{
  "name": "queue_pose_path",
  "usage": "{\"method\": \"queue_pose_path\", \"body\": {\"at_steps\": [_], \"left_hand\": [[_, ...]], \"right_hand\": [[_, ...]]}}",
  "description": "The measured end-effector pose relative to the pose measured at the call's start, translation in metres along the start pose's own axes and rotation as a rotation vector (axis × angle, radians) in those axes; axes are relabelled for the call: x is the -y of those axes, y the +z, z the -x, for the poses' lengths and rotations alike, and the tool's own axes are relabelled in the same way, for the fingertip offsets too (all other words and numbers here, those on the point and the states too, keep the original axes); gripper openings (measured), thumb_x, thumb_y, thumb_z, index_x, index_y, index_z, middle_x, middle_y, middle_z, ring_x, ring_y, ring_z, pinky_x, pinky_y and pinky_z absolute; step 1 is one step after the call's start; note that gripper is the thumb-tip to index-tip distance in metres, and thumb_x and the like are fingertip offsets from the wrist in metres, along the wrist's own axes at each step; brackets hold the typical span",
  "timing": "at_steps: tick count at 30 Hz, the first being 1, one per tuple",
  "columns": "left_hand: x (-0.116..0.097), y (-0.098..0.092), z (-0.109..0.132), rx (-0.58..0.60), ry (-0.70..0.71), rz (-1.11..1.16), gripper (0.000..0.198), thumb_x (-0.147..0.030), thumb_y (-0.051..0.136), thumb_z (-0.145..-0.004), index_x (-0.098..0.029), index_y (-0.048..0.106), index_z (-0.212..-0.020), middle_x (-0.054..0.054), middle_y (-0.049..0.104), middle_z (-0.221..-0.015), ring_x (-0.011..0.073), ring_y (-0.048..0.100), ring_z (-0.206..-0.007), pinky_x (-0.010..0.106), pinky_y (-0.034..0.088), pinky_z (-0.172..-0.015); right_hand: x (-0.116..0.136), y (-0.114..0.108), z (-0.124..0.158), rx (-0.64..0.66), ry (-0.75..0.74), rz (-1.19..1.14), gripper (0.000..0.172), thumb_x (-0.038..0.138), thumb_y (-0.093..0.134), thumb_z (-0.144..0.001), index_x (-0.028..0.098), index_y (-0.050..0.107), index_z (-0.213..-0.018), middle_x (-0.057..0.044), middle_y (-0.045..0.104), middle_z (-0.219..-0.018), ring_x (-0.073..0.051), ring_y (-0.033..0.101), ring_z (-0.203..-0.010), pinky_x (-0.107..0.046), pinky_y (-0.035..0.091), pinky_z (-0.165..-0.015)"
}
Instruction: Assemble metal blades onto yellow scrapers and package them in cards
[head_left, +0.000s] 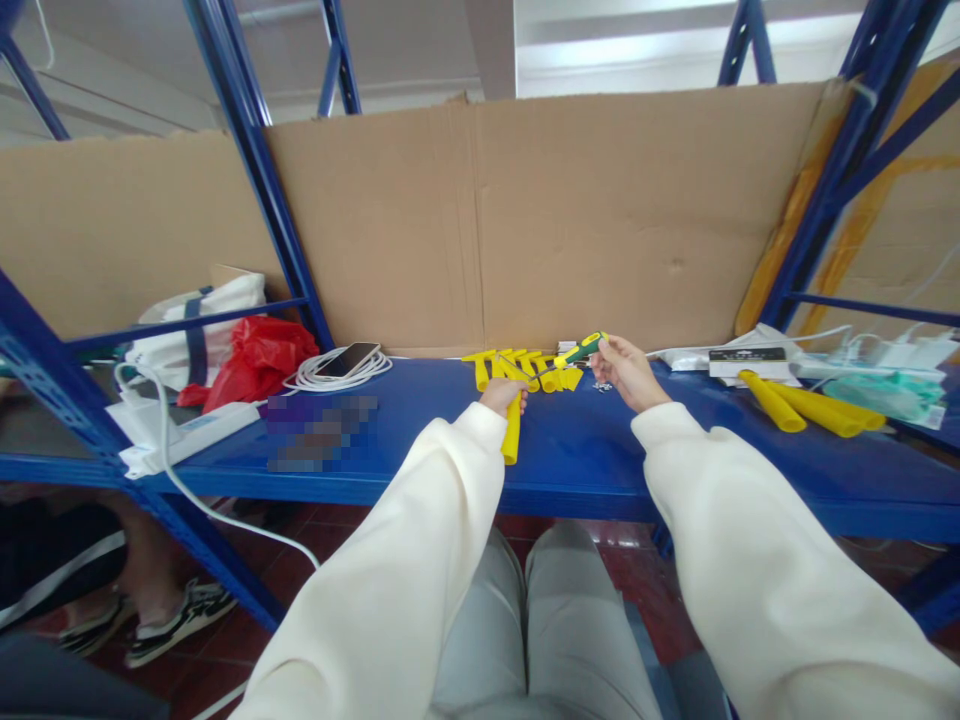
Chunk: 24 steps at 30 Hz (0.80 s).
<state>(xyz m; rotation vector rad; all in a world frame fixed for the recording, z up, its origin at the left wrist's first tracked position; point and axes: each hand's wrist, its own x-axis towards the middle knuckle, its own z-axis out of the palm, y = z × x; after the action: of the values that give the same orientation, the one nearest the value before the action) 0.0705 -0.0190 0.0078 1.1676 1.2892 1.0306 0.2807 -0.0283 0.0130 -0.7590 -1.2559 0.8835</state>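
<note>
My left hand [502, 396] is closed around a yellow tapered tube [512, 436], whose wider end points down toward the shelf's front edge. In my right hand [628, 372] is a screwdriver [580, 350] with a green and yellow handle, gripped by the handle's end. Its shaft points left toward the top of the tube by my left fingers; whether the tip touches is too small to tell. Behind my hands lies a row of several yellow pieces [550, 381] on the blue shelf [592, 440]. Small metal bits [602, 387], perhaps screws, lie just below my right fingers.
Several yellow tubes [814, 408] lie at the right beside a flat package [752, 362]. At the left are a phone [349, 359] on a coiled white cable [307, 378], a red bag [262, 358] and a power strip [196, 437]. Cardboard [585, 220] walls the back. A person's legs show lower left.
</note>
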Motion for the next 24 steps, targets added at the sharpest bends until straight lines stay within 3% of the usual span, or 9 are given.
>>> {"method": "queue_pose_path", "body": {"at_steps": [8,18,24], "left_hand": [[-0.002,-0.001,0.002,0.016,0.028,-0.015,0.010,-0.008,0.071,-0.081,-0.015,0.064,-0.085,-0.002,0.052,-0.057,0.0100,0.050,-0.048,0.024,0.045,-0.053],[-0.005,0.002,0.012,-0.022,0.031,-0.018,0.008,-0.008,0.067,-0.088,-0.011,0.061,-0.083,-0.003,0.048,-0.053,0.0069,0.047,-0.047,0.024,0.046,-0.055],[-0.007,0.003,0.015,-0.020,0.034,-0.028,0.009,-0.006,0.064,-0.087,-0.013,0.063,-0.081,-0.005,0.047,-0.049,0.0073,0.045,-0.045,0.023,0.046,-0.053]], "right_hand": [[-0.004,0.000,-0.002,-0.133,0.069,0.046,0.061,0.063,0.090,-0.059,0.023,0.047,-0.075,0.008,0.056,-0.055,-0.006,0.049,-0.040,-0.018,0.035,-0.036],[-0.001,0.004,0.003,-0.163,0.114,0.106,0.054,0.061,0.084,-0.071,0.023,0.045,-0.074,0.007,0.056,-0.052,-0.006,0.049,-0.038,-0.017,0.036,-0.037],[0.006,0.010,0.007,-0.230,0.169,0.094,0.047,0.050,0.083,-0.080,0.023,0.045,-0.073,0.004,0.061,-0.052,-0.008,0.053,-0.037,-0.016,0.038,-0.034]]}}
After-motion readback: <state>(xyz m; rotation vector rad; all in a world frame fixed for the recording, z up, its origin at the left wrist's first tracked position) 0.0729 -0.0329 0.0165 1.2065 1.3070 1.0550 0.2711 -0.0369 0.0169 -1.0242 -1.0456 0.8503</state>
